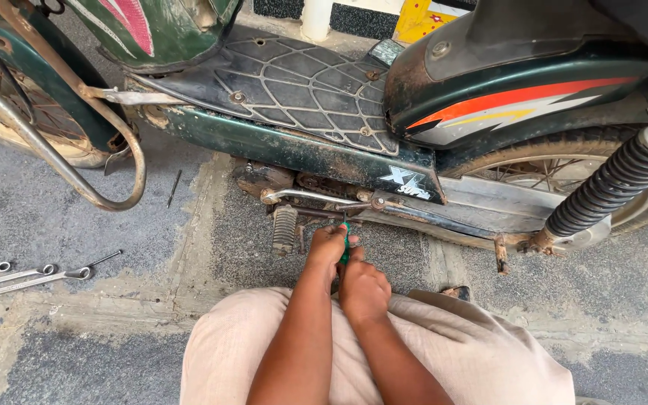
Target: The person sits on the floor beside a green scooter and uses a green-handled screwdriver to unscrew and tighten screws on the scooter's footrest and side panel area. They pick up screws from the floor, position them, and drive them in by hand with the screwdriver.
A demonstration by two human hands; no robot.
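Left hand [329, 247]: closed around the upper part of a green-handled screwdriver [346, 241], close under the moped's lower edge.
Right hand [362, 289]: closed in a loose fist just below the left, touching it; it appears to grip the lower end of the handle, but the handle is mostly hidden there.
Screwdriver: only a sliver of green shows between the two hands; its tip points up toward the linkage under the frame, and the contact point is too small to tell.
Moped [324, 142]: dark green, dusty, with a ribbed black footboard; stands across the top of the view on worn grey paving.
Kick lever [316, 196]: silver rod running across just above the hands, crowding the spot they reach for.
Footpeg [284, 229]: ribbed, hanging just to the left of the left hand.
Crash bar [76, 176]: curved, rusty tube sweeping down at the left, well apart from the hands.
Rear shock [613, 184]: black coiled spring at the right, beside the rear wheel [564, 161].
Spanners [24, 276]: several lying on the ground at far left, well apart from the hands.
Knees [226, 345]: light fabric fills the bottom of the view, both forearms passing over it.
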